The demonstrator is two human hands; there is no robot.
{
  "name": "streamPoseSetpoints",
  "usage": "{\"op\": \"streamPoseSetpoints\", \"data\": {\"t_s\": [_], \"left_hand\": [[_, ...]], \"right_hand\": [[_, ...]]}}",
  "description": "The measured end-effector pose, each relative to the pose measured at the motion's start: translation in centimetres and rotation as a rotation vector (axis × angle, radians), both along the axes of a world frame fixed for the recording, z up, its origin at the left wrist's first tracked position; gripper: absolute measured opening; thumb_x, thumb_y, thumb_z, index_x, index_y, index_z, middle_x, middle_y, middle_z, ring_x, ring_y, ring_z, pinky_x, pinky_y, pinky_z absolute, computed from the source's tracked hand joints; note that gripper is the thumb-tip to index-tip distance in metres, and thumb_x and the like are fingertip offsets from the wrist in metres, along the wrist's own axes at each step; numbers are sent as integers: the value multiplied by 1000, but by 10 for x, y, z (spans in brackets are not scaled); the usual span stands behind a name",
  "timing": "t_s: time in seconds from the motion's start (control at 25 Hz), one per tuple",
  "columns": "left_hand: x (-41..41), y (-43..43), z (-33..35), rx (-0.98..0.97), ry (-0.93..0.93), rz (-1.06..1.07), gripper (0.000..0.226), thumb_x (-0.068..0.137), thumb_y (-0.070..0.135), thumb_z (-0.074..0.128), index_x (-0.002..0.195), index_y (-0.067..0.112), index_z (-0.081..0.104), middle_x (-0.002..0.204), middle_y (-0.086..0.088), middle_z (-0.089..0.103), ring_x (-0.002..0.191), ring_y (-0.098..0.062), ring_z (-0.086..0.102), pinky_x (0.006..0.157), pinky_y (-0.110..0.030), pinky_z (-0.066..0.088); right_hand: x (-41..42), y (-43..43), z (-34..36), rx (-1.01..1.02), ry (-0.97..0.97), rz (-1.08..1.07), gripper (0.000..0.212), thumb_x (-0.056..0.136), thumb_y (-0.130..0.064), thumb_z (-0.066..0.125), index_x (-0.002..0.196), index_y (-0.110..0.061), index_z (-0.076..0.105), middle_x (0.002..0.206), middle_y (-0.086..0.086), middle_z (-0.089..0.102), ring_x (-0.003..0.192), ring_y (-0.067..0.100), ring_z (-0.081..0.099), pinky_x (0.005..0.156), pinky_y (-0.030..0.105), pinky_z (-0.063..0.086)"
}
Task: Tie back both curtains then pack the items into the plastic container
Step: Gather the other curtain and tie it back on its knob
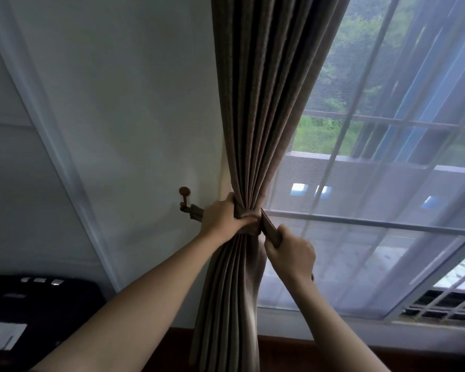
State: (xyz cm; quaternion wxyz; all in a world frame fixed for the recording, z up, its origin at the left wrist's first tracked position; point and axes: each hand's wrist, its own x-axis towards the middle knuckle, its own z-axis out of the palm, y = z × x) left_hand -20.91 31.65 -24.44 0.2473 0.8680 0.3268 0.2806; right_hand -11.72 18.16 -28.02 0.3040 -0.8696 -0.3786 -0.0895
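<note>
Taupe fabric filled the middle of the view: the heavy curtain (266, 103) hung in tight pleats, gathered into a narrow waist beside the window's left edge. The left hand (220, 216) was wrapped round that waist, fingers curled over the bunched folds and pinning them toward the wall. The right hand (290, 255) held the free end of the matching tieback band (269, 227) in a closed fist, the strip running taut from the fist up to the gathered cloth. The band's other end appeared to hang from the brown wall hook (185, 194) on the pale wall just left of the left hand — though the hand hid part of it. Behind the curtain a sheer panel (360, 197) covered the glass. This looked like the tying of one curtain, with the band passed round but not yet fastened. The next move would likely call for carrying the free end across the front to the hook while the left hand keeps the pleats bunched. The second curtain and the plastic container were out of view.
</note>
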Motion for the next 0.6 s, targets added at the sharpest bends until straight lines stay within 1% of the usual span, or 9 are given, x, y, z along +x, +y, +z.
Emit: {"op": "streamPoseSetpoints", "data": {"t_s": [0.12,0.24,0.28,0.32,0.4,0.44,0.52,0.56,0.6], "left_hand": [[-3,4,2,-19,-9,8,69,67,57,73,118,14,55,105,-6,71,96,-24,66,75,-23,45],[-3,8,3,-89,0,-16,71,63,55,78,119,15,56,109,-5,70,100,-23,65,84,-29,51],[-4,8,3,-122,-6,-41,72,63,53,79,120,16,56,110,-4,69,101,-22,65,85,-29,51],[-4,8,4,-170,-6,-65,72,63,50,80,121,17,55,112,-2,68,103,-20,64,86,-27,50],[-5,9,8,-280,42,-117,67,66,43,79,123,19,53,115,0,65,106,-19,61,85,-23,47],[-6,8,11,-323,90,-152,68,68,43,77,126,19,51,117,0,63,108,-19,60,86,-24,46],[-8,7,16,-315,189,-200,85,61,56,77,131,20,46,120,3,60,108,-17,58,89,-27,48],[-9,8,17,-275,237,-193,96,52,63,77,132,20,44,119,4,59,107,-16,58,89,-28,50],[-10,9,17,-236,275,-178,101,46,63,78,130,19,44,117,4,60,104,-16,59,86,-29,51]], "right_hand": [[-14,-4,-9,11,108,31,33,80,-34,61,63,-20,36,51,-4,42,55,27,46,48,30,25],[-22,-10,-14,90,171,89,46,79,-34,67,55,-25,29,46,-6,34,46,12,34,44,26,23],[-23,-13,-16,132,192,110,44,79,-32,69,54,-25,33,45,-8,33,44,9,33,44,24,23],[-24,-16,-19,164,204,148,35,78,-30,70,57,-24,43,45,-9,36,44,7,35,45,24,26],[-32,-17,-25,190,220,251,11,78,-27,67,74,-20,61,53,-7,52,49,10,47,48,28,35],[-38,-15,-28,188,230,299,11,77,-27,65,81,-17,64,60,-6,59,55,13,53,51,29,39],[-48,-8,-34,155,231,400,21,76,-20,63,96,-15,65,80,-8,64,73,13,59,60,19,41],[-53,-4,-36,133,215,448,32,76,-15,63,108,-14,64,93,-9,64,86,11,58,68,12,41],[-56,0,-38,115,205,493,45,76,-10,62,121,-12,59,107,-8,62,99,10,55,78,7,39]]}}
